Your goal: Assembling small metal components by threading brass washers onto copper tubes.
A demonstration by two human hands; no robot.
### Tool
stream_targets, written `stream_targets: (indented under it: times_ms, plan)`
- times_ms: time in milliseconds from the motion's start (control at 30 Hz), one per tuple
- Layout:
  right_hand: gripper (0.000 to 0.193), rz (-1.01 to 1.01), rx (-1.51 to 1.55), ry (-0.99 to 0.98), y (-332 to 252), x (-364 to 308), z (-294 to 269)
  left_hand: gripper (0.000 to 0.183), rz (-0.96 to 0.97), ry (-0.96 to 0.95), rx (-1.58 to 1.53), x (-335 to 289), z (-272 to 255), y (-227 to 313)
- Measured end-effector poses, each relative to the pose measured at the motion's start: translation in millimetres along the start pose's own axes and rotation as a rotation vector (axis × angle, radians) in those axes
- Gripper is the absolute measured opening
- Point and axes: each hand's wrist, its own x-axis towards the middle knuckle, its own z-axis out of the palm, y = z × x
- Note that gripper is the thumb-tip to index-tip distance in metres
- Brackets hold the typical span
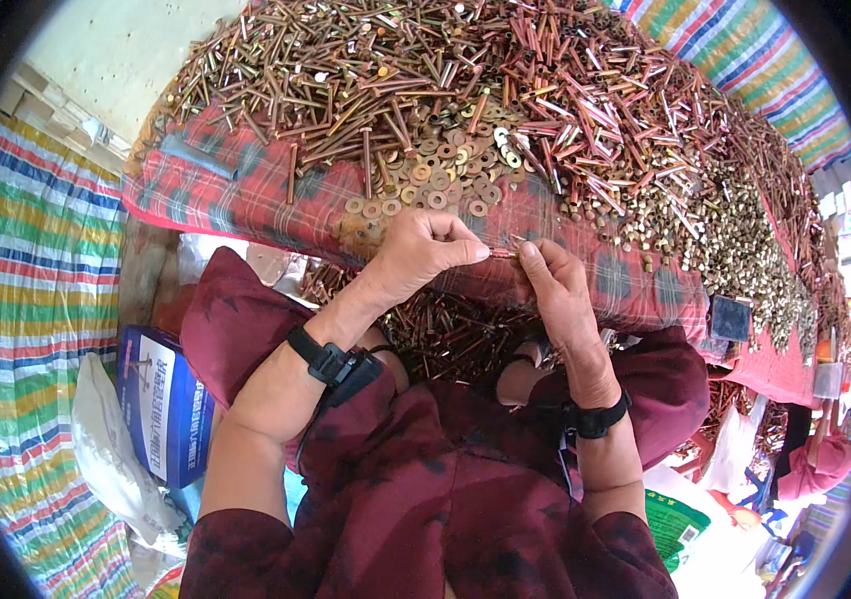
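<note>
Between my two hands is a slim copper-coloured bolt, held roughly level over the near edge of the plaid cloth. My left hand is closed, with thumb and forefinger pinching its left end. At the other end, the fingers of my right hand close around it; part of the bolt is hidden there. Just beyond my left hand lie flat round washers in a loose heap. Long bolts pile up behind them. To the right are reddish metal tubes and many small brassy nuts.
A red plaid cloth covers the worktop. More bolts lie below, between my legs. A blue box and a white sack stand at left, by a striped sheet. A dark square object sits at the right edge.
</note>
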Motion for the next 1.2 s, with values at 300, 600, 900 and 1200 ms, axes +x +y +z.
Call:
stream_targets:
  times_ms: [300,600,900,1200]
  plan:
    - [0.024,-0.391,-0.106,0.179,-3,-1,10,0.014,-0.085,-0.022,-0.087,-1,-3,6]
    - [0.046,-0.399,-0.204,0.037,-7,-1,8,0.014,-0.165,-0.036,-0.183,-1,-6,0]
    - [0.051,-0.026,0.094,-0.051,-12,-1,6,0.013,-0.25,-0.065,-0.326,-2,-9,-6]
    - [0.068,-0.244,-0.25,0.029,-19,-4,13,0.013,-0.269,-0.083,-0.341,-1,-10,-8]
